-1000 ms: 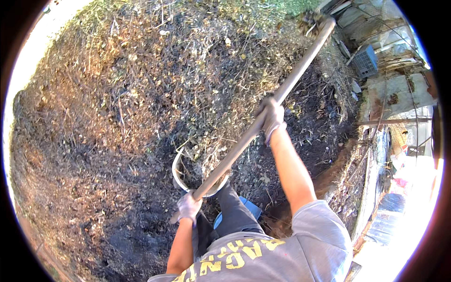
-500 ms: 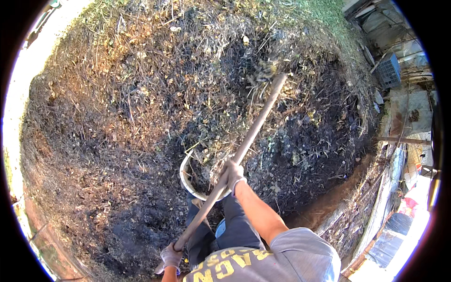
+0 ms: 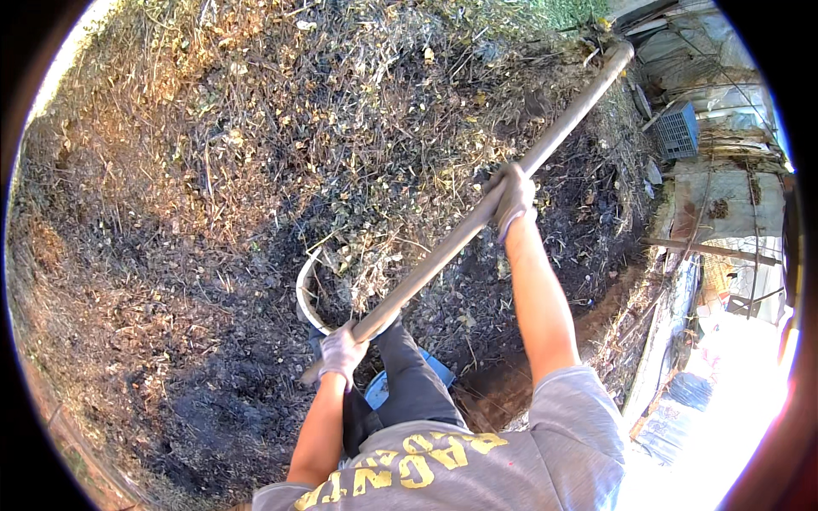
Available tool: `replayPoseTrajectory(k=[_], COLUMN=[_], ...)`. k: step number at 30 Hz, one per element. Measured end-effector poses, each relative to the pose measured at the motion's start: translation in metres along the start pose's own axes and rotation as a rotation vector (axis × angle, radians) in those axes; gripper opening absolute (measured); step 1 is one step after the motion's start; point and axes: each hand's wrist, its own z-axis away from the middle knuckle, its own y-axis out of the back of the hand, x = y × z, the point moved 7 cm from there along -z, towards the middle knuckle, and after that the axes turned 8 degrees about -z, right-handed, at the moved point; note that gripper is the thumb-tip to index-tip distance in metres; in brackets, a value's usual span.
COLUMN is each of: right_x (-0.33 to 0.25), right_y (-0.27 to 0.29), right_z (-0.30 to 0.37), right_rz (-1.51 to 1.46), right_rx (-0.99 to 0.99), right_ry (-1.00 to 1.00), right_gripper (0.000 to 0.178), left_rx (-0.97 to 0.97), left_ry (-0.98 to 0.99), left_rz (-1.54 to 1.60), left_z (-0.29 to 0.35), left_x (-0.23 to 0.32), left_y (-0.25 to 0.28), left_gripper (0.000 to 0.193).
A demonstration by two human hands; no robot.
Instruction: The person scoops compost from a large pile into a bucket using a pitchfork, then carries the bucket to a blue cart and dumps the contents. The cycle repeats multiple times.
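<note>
Both my hands, in pale work gloves, grip a long wooden tool handle [image 3: 439, 258] that slants from near my legs up to the far right. My left hand [image 3: 342, 353] is wrapped around its near end, by my thigh. Farther up the shaft, my right hand [image 3: 514, 198] closes around it with the arm stretched out. The tool's head at the far end is not clearly visible, so I cannot tell its kind. Below the handle, in front of my legs, stands a round container with a pale rim [image 3: 304, 294], with dry plant litter in it.
A broad heap of dark compost-like litter [image 3: 247, 213] with straw and leaves spreads all around. Something blue [image 3: 378, 391] shows between and beside my legs. At the right are a blue-grey plastic crate [image 3: 677, 130], worn sheeting [image 3: 724, 200] and a wooden bar [image 3: 711, 251].
The handle has risen and swung to the far right, its far end now near the heap's edge. Both hands have moved up and forward with it, and my right arm is straighter.
</note>
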Motion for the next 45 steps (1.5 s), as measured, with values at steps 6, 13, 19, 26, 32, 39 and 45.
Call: replayPoseTrajectory(k=[6,13,19,26,32,39,45], right_x=[0.201,0.262,0.246,0.255,0.248,0.096,0.25], right_y=[0.018,0.009,-0.001,0.027,0.049,0.0,0.03], right_z=[-0.039,-0.004,-0.031,0.049,0.156,0.045,0.01], right_rz=[0.477,0.047,0.088,-0.021,-0.186,-0.034,0.307], right_rx=[0.122,0.113,0.065,-0.068,-0.078,-0.105,-0.031], right_ry=[-0.241,-0.494,-0.575,-0.574,-0.641,-0.204,-0.398], right_gripper=[0.026,0.01,0.012,0.012,0.01,0.013,0.015], left_rx=[-0.167,-0.305,-0.174,-0.184,-0.116,-0.009,-0.174], left_ry=[0.142,0.353,0.358,0.351,0.384,0.144,0.297], left_rz=[-0.056,-0.128,-0.148,-0.16,-0.131,-0.051,-0.151], left_z=[0.067,0.15,0.111,0.166,0.228,0.081,0.134], left_x=[-0.072,-0.083,-0.054,-0.104,-0.205,-0.084,-0.079], left_y=[-0.029,-0.013,0.041,0.007,-0.054,-0.012,-0.004], left_gripper=[0.039,0.038,0.029,0.031,0.028,0.032,0.032])
